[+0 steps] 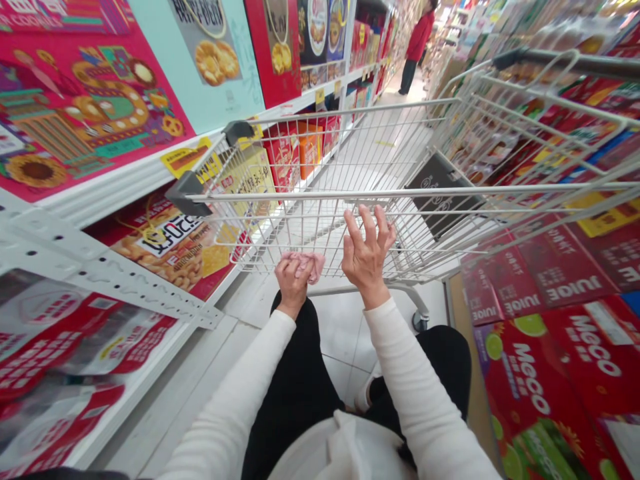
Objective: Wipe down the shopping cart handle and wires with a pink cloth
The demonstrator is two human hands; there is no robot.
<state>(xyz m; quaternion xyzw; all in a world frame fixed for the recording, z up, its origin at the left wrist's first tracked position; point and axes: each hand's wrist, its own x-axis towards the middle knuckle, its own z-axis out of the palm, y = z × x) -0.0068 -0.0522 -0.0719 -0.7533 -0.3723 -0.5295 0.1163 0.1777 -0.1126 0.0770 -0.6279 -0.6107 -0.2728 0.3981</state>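
Observation:
A wire shopping cart [310, 197] stands sideways in front of me, its handle toward the right. My left hand [291, 285] is closed around a crumpled pink cloth [315, 265], low by the cart's near side. Whether the cloth touches the wires cannot be made out. To the right of it, my right hand [367, 257] is open, fingers apart and a little bent, with nothing in it. Its fingertips reach just below the cart's upper side rail, and contact with the wires is unclear. A dark sign panel [443, 190] hangs in the cart toward the handle end.
Shelves with boxed cookies [90, 100] and bagged goods [85, 360] line the left side. Stacked red drink cartons [530, 367] stand close on my right. A cart wheel [420, 321] rests on the tiled floor. Farther up the aisle stands a person in red [420, 40].

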